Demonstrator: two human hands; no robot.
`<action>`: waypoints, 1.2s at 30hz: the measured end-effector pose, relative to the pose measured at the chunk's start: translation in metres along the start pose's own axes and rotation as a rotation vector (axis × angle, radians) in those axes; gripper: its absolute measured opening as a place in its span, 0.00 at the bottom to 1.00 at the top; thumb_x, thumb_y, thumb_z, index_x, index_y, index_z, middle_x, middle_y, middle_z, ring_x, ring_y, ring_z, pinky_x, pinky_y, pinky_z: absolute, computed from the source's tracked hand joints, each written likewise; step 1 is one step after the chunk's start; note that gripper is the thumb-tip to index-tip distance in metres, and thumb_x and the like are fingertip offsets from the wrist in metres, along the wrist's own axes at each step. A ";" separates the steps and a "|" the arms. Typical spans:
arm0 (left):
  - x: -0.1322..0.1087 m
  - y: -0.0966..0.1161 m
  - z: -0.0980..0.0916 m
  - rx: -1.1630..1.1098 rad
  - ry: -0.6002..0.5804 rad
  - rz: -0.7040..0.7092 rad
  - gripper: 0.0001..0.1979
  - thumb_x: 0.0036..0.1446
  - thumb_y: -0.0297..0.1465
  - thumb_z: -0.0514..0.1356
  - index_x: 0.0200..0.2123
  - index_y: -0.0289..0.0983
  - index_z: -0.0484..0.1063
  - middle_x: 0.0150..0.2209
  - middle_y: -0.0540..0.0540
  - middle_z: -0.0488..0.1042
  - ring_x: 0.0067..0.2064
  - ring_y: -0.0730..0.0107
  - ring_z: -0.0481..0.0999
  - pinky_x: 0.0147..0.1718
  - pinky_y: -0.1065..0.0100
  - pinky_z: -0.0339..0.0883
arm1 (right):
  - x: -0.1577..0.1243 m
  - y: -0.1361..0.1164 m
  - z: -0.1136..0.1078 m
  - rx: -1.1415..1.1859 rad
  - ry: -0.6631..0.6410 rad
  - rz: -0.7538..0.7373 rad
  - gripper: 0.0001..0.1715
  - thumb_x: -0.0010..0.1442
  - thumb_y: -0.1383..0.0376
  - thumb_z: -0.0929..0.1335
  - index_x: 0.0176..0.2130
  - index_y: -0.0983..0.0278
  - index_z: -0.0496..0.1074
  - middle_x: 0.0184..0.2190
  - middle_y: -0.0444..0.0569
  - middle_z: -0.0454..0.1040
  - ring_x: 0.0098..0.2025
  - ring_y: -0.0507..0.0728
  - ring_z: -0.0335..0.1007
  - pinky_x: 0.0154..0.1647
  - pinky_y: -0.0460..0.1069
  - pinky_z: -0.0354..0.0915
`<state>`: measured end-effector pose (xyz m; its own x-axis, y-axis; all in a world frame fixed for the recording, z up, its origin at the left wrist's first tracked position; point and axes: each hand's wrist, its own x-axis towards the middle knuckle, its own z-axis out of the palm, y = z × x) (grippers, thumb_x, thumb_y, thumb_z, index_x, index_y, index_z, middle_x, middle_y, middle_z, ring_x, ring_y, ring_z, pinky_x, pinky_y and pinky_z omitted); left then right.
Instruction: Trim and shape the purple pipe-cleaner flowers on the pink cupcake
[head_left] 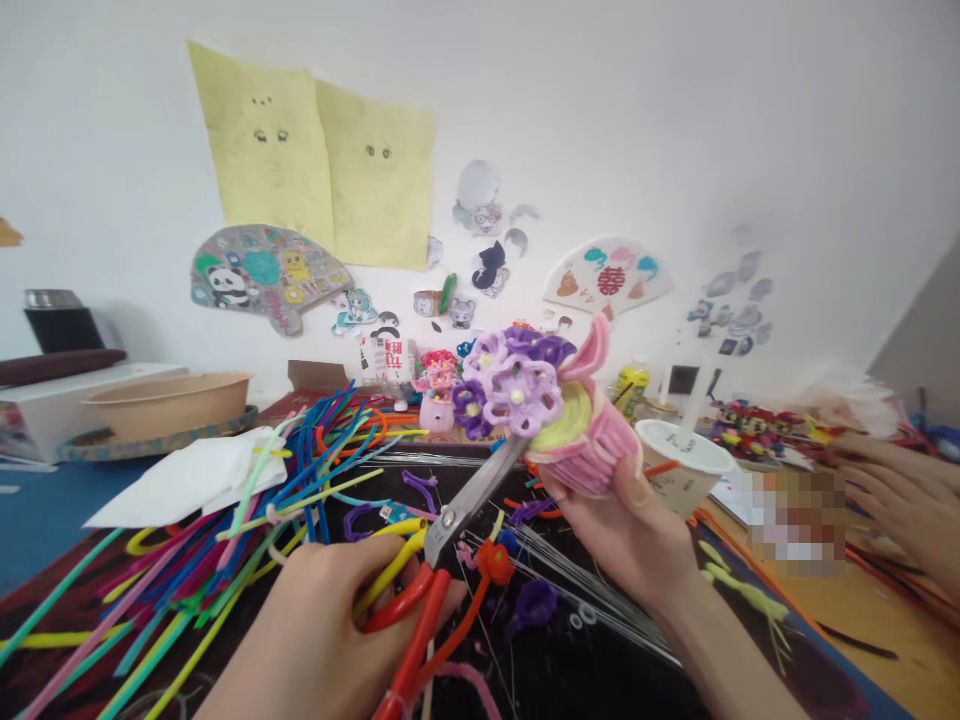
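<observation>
While the right hand (pixel 634 530) supports a pink fuzzy pot (pixel 589 455) from below in the head view, its grip closed around the lower wall, the left hand (pixel 326 610) grips a pair of scissors (pixel 480 490) by the red handles, the blades lying nearly together. The pot is held tilted above the bench (pixel 600 685), between the two hands; the scissor tips reach the edge of its yellow-green top (pixel 564 412), though whether they touch it cannot be determined. The piece appears well advanced: the pot wall is formed, the top is filled, a pink loop (pixel 592 348) rises from the rim, and a cluster of purple and lilac flowers (pixel 501 408) with pale centres sits on one side. Part of the yellow-green top remains bare beside the cluster, so the piece may be incomplete; what is left probably amounts to detail work. Unused material is plentiful: a heap of coloured pipe cleaners (pixel 304 470) lies to the left, thin wires (pixel 600 590) cross the bench, and a purple loop (pixel 534 605) and an orange flower (pixel 495 563) lie loose. Behind, a smaller pink figure (pixel 437 410) stands upright, apart from the held pot. Another person's hand (pixel 896 500) rests at far right.
</observation>
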<state>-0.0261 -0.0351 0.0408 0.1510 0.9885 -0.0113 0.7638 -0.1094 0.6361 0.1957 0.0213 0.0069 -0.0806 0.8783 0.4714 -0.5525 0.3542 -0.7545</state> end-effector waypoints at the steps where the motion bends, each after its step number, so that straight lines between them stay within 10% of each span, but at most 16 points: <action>1: 0.000 -0.001 0.000 0.015 -0.002 0.002 0.20 0.53 0.46 0.53 0.19 0.37 0.64 0.19 0.55 0.59 0.24 0.75 0.53 0.22 0.74 0.50 | 0.000 -0.001 0.001 -0.011 -0.003 -0.001 0.33 0.55 0.51 0.71 0.58 0.50 0.65 0.51 0.51 0.73 0.52 0.61 0.68 0.50 0.55 0.66; 17: -0.003 -0.006 0.003 0.069 0.136 0.023 0.20 0.54 0.45 0.54 0.20 0.37 0.69 0.19 0.52 0.66 0.24 0.73 0.57 0.22 0.74 0.53 | 0.008 -0.005 0.001 0.001 -0.035 0.094 0.32 0.54 0.58 0.70 0.57 0.54 0.66 0.58 0.48 0.68 0.60 0.63 0.62 0.61 0.60 0.61; 36: 0.002 -0.006 0.004 0.118 -0.033 -0.001 0.18 0.52 0.42 0.53 0.18 0.37 0.64 0.18 0.54 0.57 0.24 0.75 0.51 0.22 0.74 0.47 | 0.008 -0.001 -0.013 -0.561 0.090 -0.008 0.32 0.45 0.51 0.76 0.47 0.61 0.70 0.47 0.53 0.76 0.50 0.65 0.72 0.55 0.59 0.64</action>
<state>-0.0279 -0.0330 0.0338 0.1696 0.9848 -0.0386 0.8321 -0.1221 0.5411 0.2065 0.0324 0.0057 0.0065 0.8902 0.4555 -0.0256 0.4555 -0.8899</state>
